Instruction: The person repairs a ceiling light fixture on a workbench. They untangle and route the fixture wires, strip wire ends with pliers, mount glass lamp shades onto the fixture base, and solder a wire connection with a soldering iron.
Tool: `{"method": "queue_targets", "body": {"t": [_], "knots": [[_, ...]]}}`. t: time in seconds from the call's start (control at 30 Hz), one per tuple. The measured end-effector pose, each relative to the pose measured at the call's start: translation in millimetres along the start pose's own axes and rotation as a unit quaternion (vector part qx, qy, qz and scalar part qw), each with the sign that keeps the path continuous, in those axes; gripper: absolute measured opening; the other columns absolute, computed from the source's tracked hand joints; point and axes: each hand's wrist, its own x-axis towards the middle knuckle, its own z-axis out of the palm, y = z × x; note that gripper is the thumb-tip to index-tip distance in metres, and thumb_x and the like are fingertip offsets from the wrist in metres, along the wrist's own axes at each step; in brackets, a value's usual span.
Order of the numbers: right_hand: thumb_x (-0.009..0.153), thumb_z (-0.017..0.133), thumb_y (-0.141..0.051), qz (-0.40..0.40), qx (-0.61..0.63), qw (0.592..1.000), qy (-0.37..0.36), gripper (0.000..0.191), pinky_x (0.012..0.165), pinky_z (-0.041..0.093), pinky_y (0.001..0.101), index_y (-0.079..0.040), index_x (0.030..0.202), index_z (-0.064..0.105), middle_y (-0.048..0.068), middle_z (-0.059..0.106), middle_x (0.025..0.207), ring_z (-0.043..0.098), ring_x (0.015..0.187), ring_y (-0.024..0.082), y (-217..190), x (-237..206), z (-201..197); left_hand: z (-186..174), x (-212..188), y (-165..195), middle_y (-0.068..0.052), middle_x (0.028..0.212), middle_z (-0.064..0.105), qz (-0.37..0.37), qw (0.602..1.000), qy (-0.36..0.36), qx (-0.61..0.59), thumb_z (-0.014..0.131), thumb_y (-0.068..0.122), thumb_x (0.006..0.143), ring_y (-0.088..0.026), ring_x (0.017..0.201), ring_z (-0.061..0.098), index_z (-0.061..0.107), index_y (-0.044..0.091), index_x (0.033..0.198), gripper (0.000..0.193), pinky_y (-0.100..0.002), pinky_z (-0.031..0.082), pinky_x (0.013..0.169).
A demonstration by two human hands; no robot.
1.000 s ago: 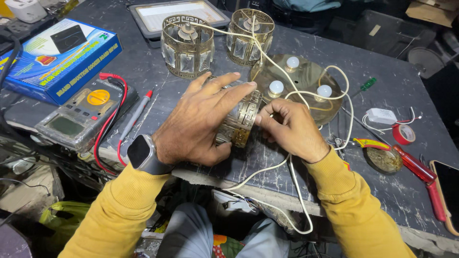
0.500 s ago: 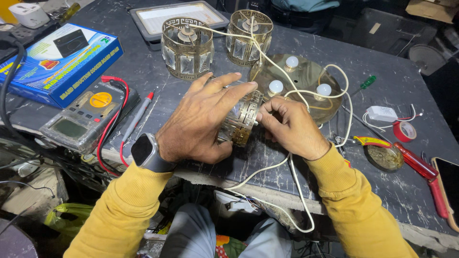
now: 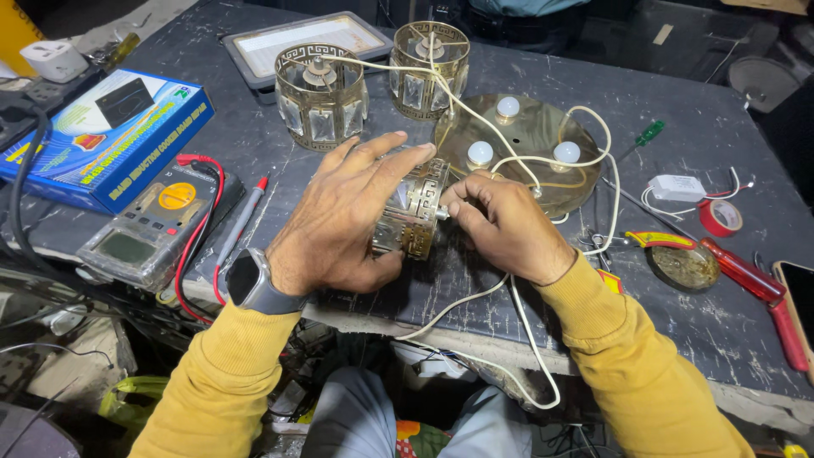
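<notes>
Our left hand (image 3: pixel 343 220) wraps around the brass lamp shade (image 3: pixel 413 212) lying sideways on the desk (image 3: pixel 644 314), while our right hand (image 3: pixel 500 225) pinches its right end.

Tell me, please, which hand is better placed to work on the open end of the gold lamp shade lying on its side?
Probably the right hand: its fingertips already pinch at the open end of the gold lamp shade. The left hand lies over the shade, holding it steady.

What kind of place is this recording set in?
Most likely an electrical repair workbench: a multimeter with probe leads, a screwdriver and red tape lie on the worn table, while both hands hold a wired lamp shade.
</notes>
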Motion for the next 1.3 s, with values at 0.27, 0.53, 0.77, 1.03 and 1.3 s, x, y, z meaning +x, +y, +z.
{"method": "queue_targets", "body": {"t": [0.27,0.53,0.77,1.03,1.3], "knots": [[0.091,0.066,-0.023,0.05,-0.013,0.999,0.009,0.021,0.062,0.048,0.0337,-0.002,0.093,0.07,0.009,0.068,0.081,0.061,0.066,0.019,-2,0,-6,-2,2,4,-0.024,0.14,0.057,0.002,1.0,-0.014,-0.016,0.083,0.02,0.056,-0.043,0.14,0.047,0.042,0.001,0.149,0.103,-0.058,0.033,0.117],[0.093,0.062,-0.024,0.058,0.04,0.997,-0.026,0.023,0.061,0.051,0.0342,-0.004,0.103,0.069,0.01,0.068,0.082,0.065,0.065,0.019,-4,1,-8,-4,2,4,-0.022,0.142,0.057,-0.001,1.0,-0.012,-0.021,0.083,0.019,0.058,-0.043,0.141,0.046,0.041,0.002,0.149,0.102,-0.056,0.034,0.116],[0.095,0.068,-0.027,-0.063,-0.103,0.992,-0.019,0.022,0.07,0.052,0.0398,-0.006,0.098,0.074,0.012,0.072,0.086,0.069,0.078,0.031,3,-2,-23,-5,-4,0,-0.021,0.144,0.056,-0.015,1.0,-0.008,-0.024,0.085,0.02,0.058,-0.043,0.143,0.045,0.041,0.002,0.15,0.104,-0.055,0.034,0.117],[0.092,0.069,-0.021,-0.107,-0.128,0.986,0.03,0.016,0.065,0.051,0.0423,-0.005,0.089,0.072,0.012,0.069,0.08,0.066,0.073,0.033,-4,-2,-14,-5,-7,-3,-0.016,0.151,0.053,-0.023,0.998,0.0,-0.051,0.085,0.019,0.061,-0.043,0.145,0.043,0.039,0.002,0.152,0.103,-0.051,0.033,0.121],[0.093,0.068,-0.019,-0.114,-0.121,0.985,0.048,0.016,0.065,0.05,0.044,-0.005,0.087,0.071,0.012,0.07,0.08,0.066,0.073,0.034,2,-3,-7,-1,-4,1,-0.015,0.153,0.053,-0.021,0.999,0.002,-0.04,0.085,0.019,0.061,-0.042,0.145,0.044,0.037,-0.001,0.151,0.104,-0.053,0.031,0.122]]}}
